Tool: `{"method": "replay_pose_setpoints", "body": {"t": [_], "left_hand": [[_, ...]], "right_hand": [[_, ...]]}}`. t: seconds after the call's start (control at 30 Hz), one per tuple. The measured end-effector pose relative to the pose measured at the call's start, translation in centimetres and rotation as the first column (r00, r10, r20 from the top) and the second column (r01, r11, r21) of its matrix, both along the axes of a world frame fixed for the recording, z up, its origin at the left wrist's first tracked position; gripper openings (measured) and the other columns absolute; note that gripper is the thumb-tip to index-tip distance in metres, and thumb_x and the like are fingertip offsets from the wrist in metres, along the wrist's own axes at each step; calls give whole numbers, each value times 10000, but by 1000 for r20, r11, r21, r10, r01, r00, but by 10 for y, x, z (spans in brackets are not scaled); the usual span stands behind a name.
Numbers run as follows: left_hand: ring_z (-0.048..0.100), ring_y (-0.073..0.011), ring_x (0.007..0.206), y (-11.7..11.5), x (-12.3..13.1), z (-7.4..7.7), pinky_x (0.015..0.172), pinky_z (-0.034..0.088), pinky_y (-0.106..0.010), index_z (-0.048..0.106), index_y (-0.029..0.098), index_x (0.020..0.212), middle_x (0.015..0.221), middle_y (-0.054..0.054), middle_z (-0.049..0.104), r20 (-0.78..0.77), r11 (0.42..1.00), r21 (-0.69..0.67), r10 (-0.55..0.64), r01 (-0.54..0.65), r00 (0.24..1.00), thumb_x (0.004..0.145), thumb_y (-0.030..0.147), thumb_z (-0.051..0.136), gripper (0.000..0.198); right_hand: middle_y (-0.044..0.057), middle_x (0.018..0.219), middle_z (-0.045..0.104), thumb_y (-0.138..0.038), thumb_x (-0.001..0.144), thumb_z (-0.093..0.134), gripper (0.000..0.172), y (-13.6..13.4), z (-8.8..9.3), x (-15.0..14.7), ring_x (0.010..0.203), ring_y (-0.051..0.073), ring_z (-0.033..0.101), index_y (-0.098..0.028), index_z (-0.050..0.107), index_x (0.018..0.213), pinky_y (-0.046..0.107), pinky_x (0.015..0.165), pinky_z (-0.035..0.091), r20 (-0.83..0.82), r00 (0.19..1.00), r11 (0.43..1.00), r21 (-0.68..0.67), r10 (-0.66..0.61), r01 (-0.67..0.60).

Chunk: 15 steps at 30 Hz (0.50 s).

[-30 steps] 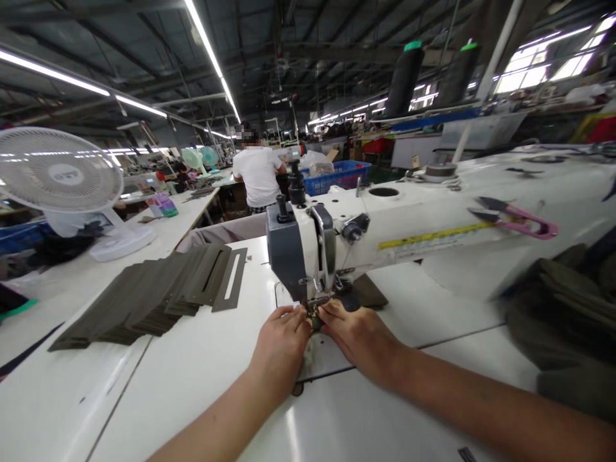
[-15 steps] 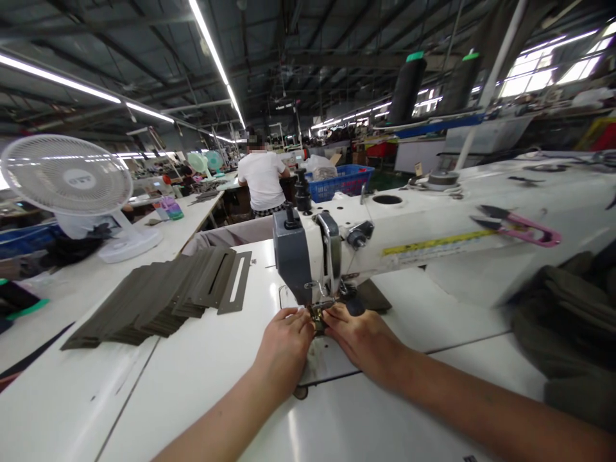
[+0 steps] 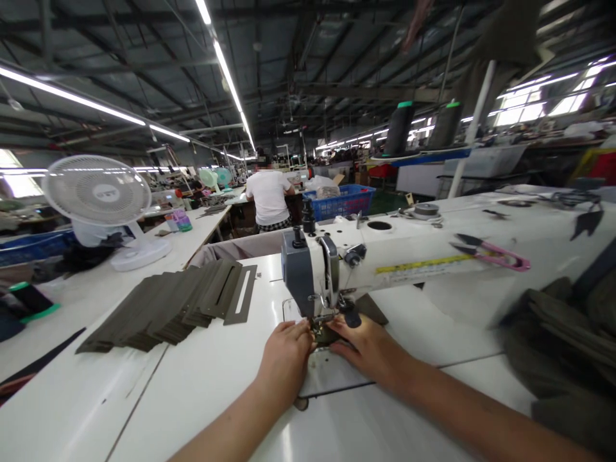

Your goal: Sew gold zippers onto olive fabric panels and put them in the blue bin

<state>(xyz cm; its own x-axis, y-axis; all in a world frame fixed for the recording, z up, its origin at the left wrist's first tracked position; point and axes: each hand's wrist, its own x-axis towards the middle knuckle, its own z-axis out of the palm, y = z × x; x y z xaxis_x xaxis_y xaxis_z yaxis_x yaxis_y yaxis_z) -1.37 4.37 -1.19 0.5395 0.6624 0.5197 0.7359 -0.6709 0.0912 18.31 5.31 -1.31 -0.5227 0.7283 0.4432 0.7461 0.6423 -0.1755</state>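
Observation:
A white and grey sewing machine stands on the white table. Dark olive fabric lies under its needle area, and part of it shows behind the machine head. My left hand is at the left of the needle, fingers together and curled down at the fabric's edge; what its fingertips hold is hidden. On the right of the needle, my right hand presses the fabric with thumb and fingers close together. A fanned stack of olive fabric pieces lies to the left, with a slotted piece at its right end.
Pink-handled snips rest on the machine arm. A white fan stands at the left, near a black thread cone. Dark cloth is heaped at the right. Further back are a blue basket and a seated person in white.
The camera view has shifted, so the scene sits lower. My right thumb and fingers are slightly more apart, and more of the fabric shows between my hands.

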Motion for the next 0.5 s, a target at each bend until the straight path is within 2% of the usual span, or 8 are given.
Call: {"method": "replay_pose_setpoints", "body": {"t": [0.1, 0.17, 0.2, 0.3, 0.37, 0.4, 0.43, 0.5], "left_hand": [[625, -214, 791, -14, 1, 10, 744, 501, -393, 570, 141, 806, 875, -90, 657, 9, 1000, 9, 9, -10, 1000, 838, 151, 502, 76], [610, -220, 774, -30, 9, 19, 724, 507, -400, 553, 127, 868, 854, -104, 640, 21, 999, 23, -43, 43, 999, 856, 233, 490, 124], [604, -233, 822, -39, 14, 23, 755, 502, -415, 542, 110, 936, 897, -124, 633, 18, 995, 34, -99, 98, 995, 859, 284, 493, 196], [530, -256, 1071, -60, 31, 27, 938, 417, -447, 441, 68, 1187, 1144, -174, 571, -53, 956, 29, -291, 293, 955, 870, 310, 484, 401], [527, -215, 1101, -65, 38, 24, 969, 404, -393, 473, 112, 1186, 1177, -133, 573, -59, 929, -48, -368, 366, 928, 886, 222, 446, 321], [557, -194, 1064, -65, 38, 22, 947, 426, -355, 527, 139, 1131, 1142, -107, 603, -16, 921, -93, -382, 379, 924, 885, 187, 433, 267], [590, -180, 1010, -65, 38, 20, 910, 452, -323, 574, 159, 1066, 1088, -87, 636, 59, 917, -139, -368, 373, 928, 877, 170, 436, 234], [631, -177, 907, -65, 37, 18, 834, 484, -290, 629, 175, 977, 985, -63, 677, 275, 915, -247, -248, 317, 929, 852, 186, 472, 201]], "right_hand": [[148, 975, 619, -219, 774, 596, 193, 0, 8, 23, 964, 302, 548, -120, 610, 939, 477, 848, 404, 168, 962, 975, 93, -215, 202], [145, 851, 620, -91, 771, 520, 109, -12, 9, 30, 816, 284, 585, -117, 619, 809, 433, 732, 447, 252, 916, 949, 111, -313, 294], [126, 782, 614, -45, 762, 480, 152, -23, 9, 31, 729, 258, 591, -126, 610, 758, 397, 674, 457, 257, 913, 949, 93, -315, 301], [76, 757, 617, -65, 795, 407, 200, -69, 4, 24, 665, 202, 600, -166, 579, 807, 311, 617, 463, 37, 983, 981, -67, -178, 180], [50, 778, 628, -141, 836, 374, 183, -101, 1, 19, 702, 176, 611, -199, 548, 827, 270, 632, 466, -220, 970, 967, -249, -100, 43], [36, 745, 629, -188, 848, 375, 168, -114, 0, 18, 688, 166, 614, -207, 535, 802, 257, 622, 466, -320, 941, 930, -367, -109, -17], [25, 693, 625, -244, 854, 386, 165, -124, 0, 17, 653, 161, 614, -209, 523, 767, 249, 599, 466, -397, 905, 861, -502, -152, -75], [19, 639, 621, -380, 837, 443, 207, -132, 2, 14, 570, 154, 612, -199, 522, 773, 239, 528, 463, -519, 797, 641, -733, -308, -229]]}}
